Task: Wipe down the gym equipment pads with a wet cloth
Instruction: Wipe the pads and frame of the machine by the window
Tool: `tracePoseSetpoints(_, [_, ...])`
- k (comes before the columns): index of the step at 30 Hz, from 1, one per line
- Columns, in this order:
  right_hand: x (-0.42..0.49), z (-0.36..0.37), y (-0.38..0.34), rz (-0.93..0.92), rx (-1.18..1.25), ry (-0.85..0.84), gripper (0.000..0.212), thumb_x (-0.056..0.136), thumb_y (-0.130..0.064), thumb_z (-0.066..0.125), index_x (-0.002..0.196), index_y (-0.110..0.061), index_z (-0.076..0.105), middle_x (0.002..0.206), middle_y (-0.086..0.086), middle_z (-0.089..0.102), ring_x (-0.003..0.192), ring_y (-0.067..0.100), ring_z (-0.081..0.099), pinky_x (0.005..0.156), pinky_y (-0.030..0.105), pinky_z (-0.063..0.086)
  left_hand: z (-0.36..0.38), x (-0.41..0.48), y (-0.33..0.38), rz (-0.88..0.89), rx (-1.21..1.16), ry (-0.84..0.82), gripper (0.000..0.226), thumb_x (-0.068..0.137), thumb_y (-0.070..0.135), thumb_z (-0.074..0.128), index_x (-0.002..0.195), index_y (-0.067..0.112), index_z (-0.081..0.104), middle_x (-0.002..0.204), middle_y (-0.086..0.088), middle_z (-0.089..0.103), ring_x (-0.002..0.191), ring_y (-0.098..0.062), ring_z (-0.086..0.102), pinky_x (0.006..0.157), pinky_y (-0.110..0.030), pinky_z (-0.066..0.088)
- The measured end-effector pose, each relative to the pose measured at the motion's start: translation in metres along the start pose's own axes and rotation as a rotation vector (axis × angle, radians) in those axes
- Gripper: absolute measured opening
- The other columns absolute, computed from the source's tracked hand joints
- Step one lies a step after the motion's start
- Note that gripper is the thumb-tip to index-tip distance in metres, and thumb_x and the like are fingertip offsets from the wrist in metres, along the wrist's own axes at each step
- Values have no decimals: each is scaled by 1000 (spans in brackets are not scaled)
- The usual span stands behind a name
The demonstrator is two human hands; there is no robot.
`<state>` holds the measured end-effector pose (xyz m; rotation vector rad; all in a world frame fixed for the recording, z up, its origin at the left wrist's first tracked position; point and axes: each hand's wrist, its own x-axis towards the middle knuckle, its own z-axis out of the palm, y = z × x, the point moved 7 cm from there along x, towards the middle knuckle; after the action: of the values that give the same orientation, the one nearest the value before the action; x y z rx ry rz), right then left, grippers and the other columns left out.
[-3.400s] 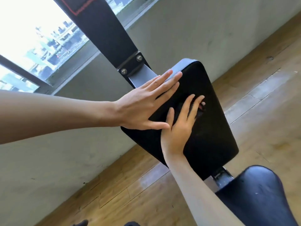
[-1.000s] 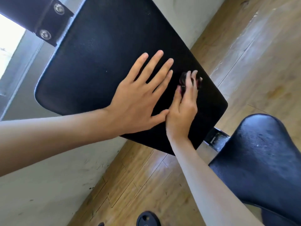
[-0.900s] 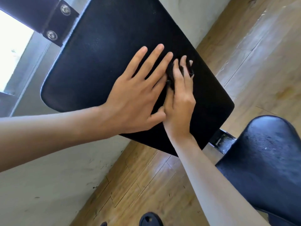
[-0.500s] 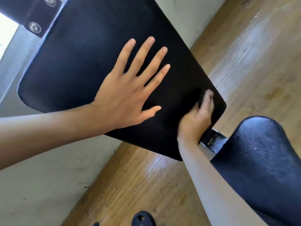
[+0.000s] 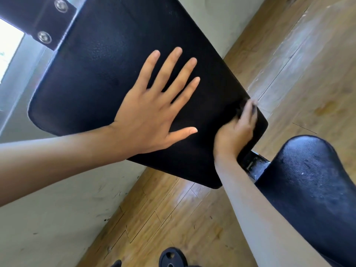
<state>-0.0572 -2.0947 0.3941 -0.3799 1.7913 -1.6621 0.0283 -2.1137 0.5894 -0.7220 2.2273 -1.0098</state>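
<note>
Room: wooden plank floor runs up to a pale, scuffed wall, with a bright window at the upper left.
Pad: the black back pad lies tilted across the upper middle of the view. Its top corner sits at a dark bracket with two bolts.
Left: the left hand lies flat on the middle of the back pad, fingers straight and spread, thumb out to the side.
Right: the right hand is at the pad's lower right edge, blurred. I cannot tell whether its fingers curl round the cloth or press flat on it.
Cloth: the dark cloth is under the right fingers, on the pad by that edge, and only a sliver shows.
Seat: a black seat pad sits lower right, just beyond the right forearm.
Floor item: a black weight plate lies at the bottom edge.
</note>
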Motion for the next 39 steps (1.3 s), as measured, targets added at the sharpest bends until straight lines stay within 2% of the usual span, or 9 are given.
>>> tracePoseSetpoints(4, [-25,26,-81,-644,-10,-235,50,103,6,43,152,-1,43,160,19,37,151,33,33,126,44,25,-2,0,-1,-36,-63,-5,98,98,78,0,164,6,6,171,-20,-6,156,-45,-10,125,-62,-8])
tracePoseSetpoints(6, [-17,20,-60,-722,-103,-183,48,102,9,43,149,1,47,158,20,40,147,37,39,123,50,29,-5,3,2,-61,-117,-3,99,98,78,6,164,4,10,171,-20,-3,157,-44,-9,125,-62,-7])
tracePoseSetpoints(14, [37,-26,70,134,-114,-2,69,90,20,30,154,-4,42,159,20,38,146,34,39,109,6,21,-6,20,11,-48,-136,3,93,99,74,19,163,7,15,170,-24,-2,157,-42,-6,126,-60,-5])
tracePoseSetpoints(18, [10,11,-44,-345,-30,-115,60,93,14,39,151,0,45,153,22,46,143,37,43,120,43,36,-7,21,11,-42,-132,1,92,100,68,21,162,2,16,170,-25,-1,158,-42,-6,127,-58,-5])
tracePoseSetpoints(23, [-6,34,-118,-849,-1,-272,41,105,4,47,146,3,50,154,19,46,139,37,49,118,47,38,-15,8,-3,-90,-180,-3,87,101,59,21,158,-6,24,169,-25,10,158,-38,-3,128,-53,-4])
tracePoseSetpoints(28, [25,-19,29,-241,-226,-199,69,89,22,34,154,-2,41,160,20,37,146,38,39,121,41,34,-12,-10,-21,-84,-75,-43,94,98,70,22,163,2,14,171,-22,-1,158,-40,-4,127,-55,-7])
tracePoseSetpoints(31, [12,-13,18,31,-160,-122,64,96,16,34,157,-5,35,163,19,33,149,35,35,122,39,30,-17,-19,-35,-101,-84,-27,95,98,68,27,162,-1,13,171,-22,-1,159,-38,-4,127,-55,-7])
tracePoseSetpoints(35, [-24,36,-122,-371,-26,-101,53,101,7,44,153,0,39,158,22,41,145,39,39,122,35,30,-26,-44,-65,-130,-73,8,95,98,67,30,162,0,12,171,-23,0,159,-37,-4,128,-55,-4])
tracePoseSetpoints(39, [-49,72,-232,-831,61,-213,46,106,-3,49,150,5,42,154,21,46,143,36,44,117,52,37,-30,-64,-100,-141,-89,41,98,97,72,25,162,-1,15,171,-20,6,159,-37,0,128,-54,-1])
